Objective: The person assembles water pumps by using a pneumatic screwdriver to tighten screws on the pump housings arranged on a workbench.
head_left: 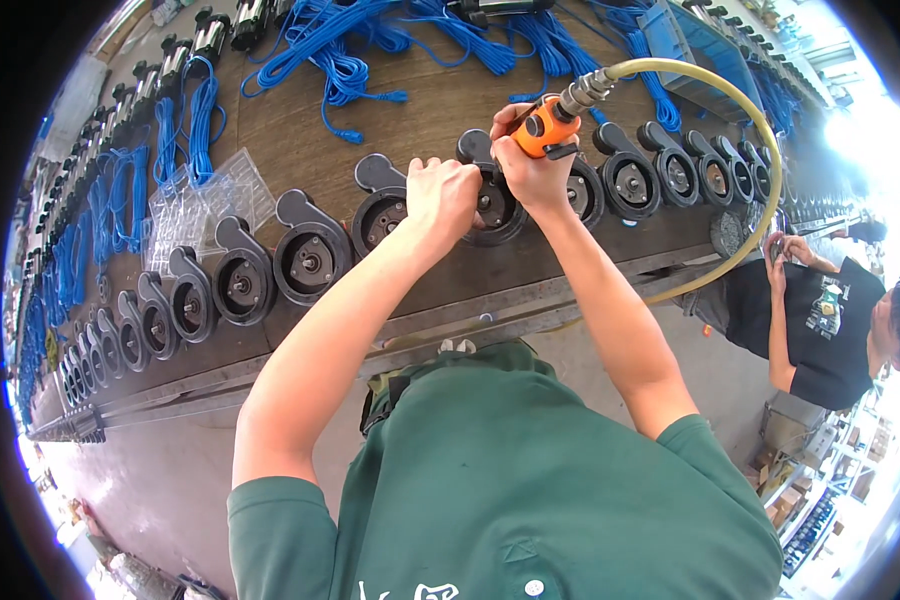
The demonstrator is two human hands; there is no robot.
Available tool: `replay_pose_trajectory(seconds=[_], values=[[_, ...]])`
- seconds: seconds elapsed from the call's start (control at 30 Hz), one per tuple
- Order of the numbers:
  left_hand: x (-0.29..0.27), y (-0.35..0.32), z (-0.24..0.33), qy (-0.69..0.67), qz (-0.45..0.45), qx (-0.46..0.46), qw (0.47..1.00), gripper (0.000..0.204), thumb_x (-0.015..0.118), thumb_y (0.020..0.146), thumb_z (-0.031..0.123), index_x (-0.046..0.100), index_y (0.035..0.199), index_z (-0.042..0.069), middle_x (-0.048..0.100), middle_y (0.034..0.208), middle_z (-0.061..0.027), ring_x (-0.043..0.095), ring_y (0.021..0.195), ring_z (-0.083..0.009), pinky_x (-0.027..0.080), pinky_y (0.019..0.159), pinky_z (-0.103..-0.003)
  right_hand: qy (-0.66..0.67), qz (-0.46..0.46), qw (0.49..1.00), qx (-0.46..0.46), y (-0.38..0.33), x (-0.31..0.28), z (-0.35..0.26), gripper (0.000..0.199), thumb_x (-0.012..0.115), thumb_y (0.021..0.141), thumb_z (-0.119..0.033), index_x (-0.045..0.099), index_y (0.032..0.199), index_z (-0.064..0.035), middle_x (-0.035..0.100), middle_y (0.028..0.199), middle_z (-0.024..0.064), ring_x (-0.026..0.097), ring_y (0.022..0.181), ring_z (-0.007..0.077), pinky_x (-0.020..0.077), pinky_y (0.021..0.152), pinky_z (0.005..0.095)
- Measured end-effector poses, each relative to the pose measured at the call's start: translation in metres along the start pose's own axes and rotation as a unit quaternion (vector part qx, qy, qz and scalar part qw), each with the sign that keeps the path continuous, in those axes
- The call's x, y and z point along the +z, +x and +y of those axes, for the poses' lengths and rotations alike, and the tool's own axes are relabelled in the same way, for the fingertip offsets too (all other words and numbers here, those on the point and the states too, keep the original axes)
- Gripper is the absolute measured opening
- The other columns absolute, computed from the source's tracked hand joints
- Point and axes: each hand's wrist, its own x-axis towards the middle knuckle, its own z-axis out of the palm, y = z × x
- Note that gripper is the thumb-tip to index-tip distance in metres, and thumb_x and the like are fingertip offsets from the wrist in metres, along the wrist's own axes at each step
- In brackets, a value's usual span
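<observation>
My right hand point(537, 172) is wrapped round an orange air screwdriver point(545, 127), its metal fitting joined to a yellow hose point(776, 150). The tool's tip is hidden behind that hand, over a round black pump housing point(497, 222) with a snail-shaped outlet. My left hand point(443, 205) lies at the left side of this housing, fingers bent and closed on its rim, the thumb reaching inside. Whether those fingers also pinch a small part is hidden. Close by on the left stands a similar housing point(375, 218), partly covered by my left hand; another housing point(582, 192) is on the right.
Several black housings line the front of the brown table point(410, 125). Bundled blue cables point(340, 75) lie at the back, beside a clear plastic tray point(213, 205) and a blue crate point(705, 50). A co-worker point(820, 310) in black works at the right.
</observation>
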Motion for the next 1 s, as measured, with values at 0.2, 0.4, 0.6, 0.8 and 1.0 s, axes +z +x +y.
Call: replay_pose_trajectory(seconds=[0.2, 0.4, 0.6, 0.8, 1.0], values=[[0.007, -0.003, -0.001, -0.013, 0.019, -0.005, 1.0, 0.039, 0.09, 0.06, 0.037, 0.077, 0.092, 0.017, 0.073, 0.094, -0.0079, 0.069, 0.099, -0.0291, 0.047, 0.084, -0.046, 0.086, 0.044, 0.995, 0.005, -0.016, -0.002, -0.018, 0.03, 0.061, 0.078, 0.013, 0.062, 0.107, 0.0044, 0.068, 0.095, 0.012, 0.067, 0.08, 0.0147, 0.0552, 0.064, 0.0253], [0.003, -0.003, 0.0, -0.001, 0.01, -0.005, 1.0, 0.039, 0.09, 0.062, 0.035, 0.078, 0.094, 0.017, 0.074, 0.093, -0.009, 0.07, 0.098, -0.03, 0.047, 0.086, -0.047, 0.041, 0.036, 0.998, 0.04, -0.044, -0.014, -0.033, 0.029, 0.061, 0.079, 0.012, 0.062, 0.106, 0.0029, 0.067, 0.089, 0.0091, 0.065, 0.075, 0.0121, 0.0548, 0.062, 0.0244], [0.002, -0.003, 0.0, -0.007, 0.004, -0.007, 1.0, 0.038, 0.09, 0.062, 0.034, 0.078, 0.094, 0.017, 0.074, 0.093, -0.0094, 0.07, 0.096, -0.0288, 0.046, 0.086, -0.047, 0.064, 0.044, 0.996, 0.04, -0.047, -0.012, -0.033, 0.026, 0.061, 0.079, 0.013, 0.062, 0.103, 0.003, 0.066, 0.089, 0.0083, 0.064, 0.074, 0.0116, 0.0546, 0.062, 0.0241], [0.003, -0.004, -0.002, -0.012, 0.01, 0.0, 1.0, 0.036, 0.089, 0.064, 0.035, 0.078, 0.094, 0.018, 0.074, 0.089, -0.0091, 0.071, 0.094, -0.0284, 0.045, 0.084, -0.046, 0.061, 0.038, 0.997, 0.036, -0.047, -0.013, -0.031, 0.026, 0.061, 0.078, 0.013, 0.062, 0.102, 0.0032, 0.066, 0.087, 0.0079, 0.064, 0.074, 0.0117, 0.0543, 0.062, 0.0239], [-0.001, -0.003, -0.003, -0.007, -0.021, 0.001, 1.0, 0.036, 0.089, 0.064, 0.038, 0.078, 0.092, 0.017, 0.074, 0.088, -0.0087, 0.071, 0.093, -0.0284, 0.044, 0.083, -0.046, 0.058, 0.026, 0.997, 0.036, -0.049, -0.01, -0.032, 0.026, 0.061, 0.078, 0.013, 0.061, 0.101, 0.0029, 0.065, 0.086, 0.0069, 0.063, 0.073, 0.0114, 0.0535, 0.061, 0.024]])
